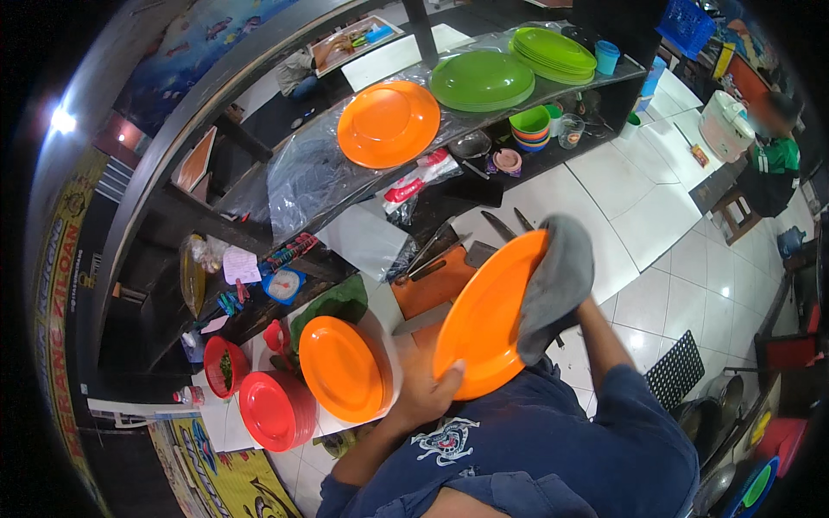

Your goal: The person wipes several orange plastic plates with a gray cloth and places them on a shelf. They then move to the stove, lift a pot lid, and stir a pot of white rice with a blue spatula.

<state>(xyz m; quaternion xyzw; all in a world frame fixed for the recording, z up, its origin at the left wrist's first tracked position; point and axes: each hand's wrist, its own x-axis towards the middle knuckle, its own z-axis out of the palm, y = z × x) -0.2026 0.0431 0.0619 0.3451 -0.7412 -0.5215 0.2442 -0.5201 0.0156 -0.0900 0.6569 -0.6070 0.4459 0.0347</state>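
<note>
An orange oval plate (pixel 487 304) is tilted up in front of my chest. My left hand (pixel 431 388) grips its lower left rim, thumb on the upper face. A grey cloth (pixel 558 285) drapes over the plate's right side and covers most of my right hand (pixel 584 309), whose fingers are hidden beneath it. Left of my left hand stands a stack of orange oval plates (pixel 341 369) on the white counter. Beside it is a stack of red plates (pixel 272 411). An orange plate (pixel 388 123) lies on plastic on the dark shelf, beside green oval plates (pixel 482 79).
A red bowl of greens (pixel 227 368) and a blue scale (pixel 283 285) are at the left. Knives (pixel 497 225) and an orange cutting board (pixel 434 285) lie behind the held plate. A person (pixel 774 155) sits at the right near a white rice cooker (pixel 725 126).
</note>
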